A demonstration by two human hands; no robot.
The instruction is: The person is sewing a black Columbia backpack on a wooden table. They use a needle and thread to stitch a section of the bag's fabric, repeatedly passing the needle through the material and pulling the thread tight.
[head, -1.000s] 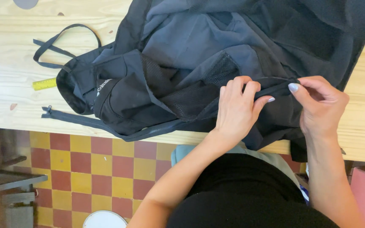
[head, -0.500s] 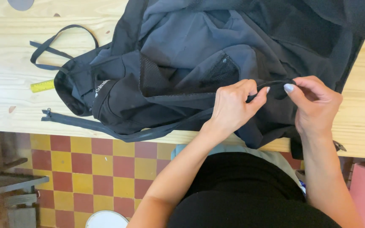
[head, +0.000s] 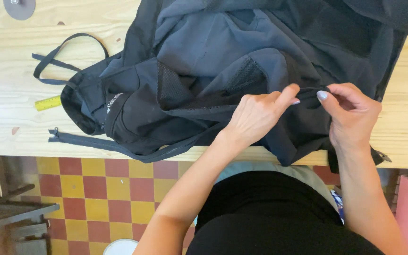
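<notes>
Head view has my left hand (head: 256,115) and right hand (head: 350,115) pinched on a black jacket's (head: 223,61) hem, spread on the wooden desk (head: 5,113); tugging unevenly could, I judge, drag it off the edge.

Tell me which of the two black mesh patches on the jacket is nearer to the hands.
The right mesh patch, just above the left hand; the other mesh patch lies farther left.

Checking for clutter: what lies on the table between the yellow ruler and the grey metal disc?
In the head view, only bare wooden table separates the yellow ruler from the grey disc; the black strap loop sits just right.
</notes>
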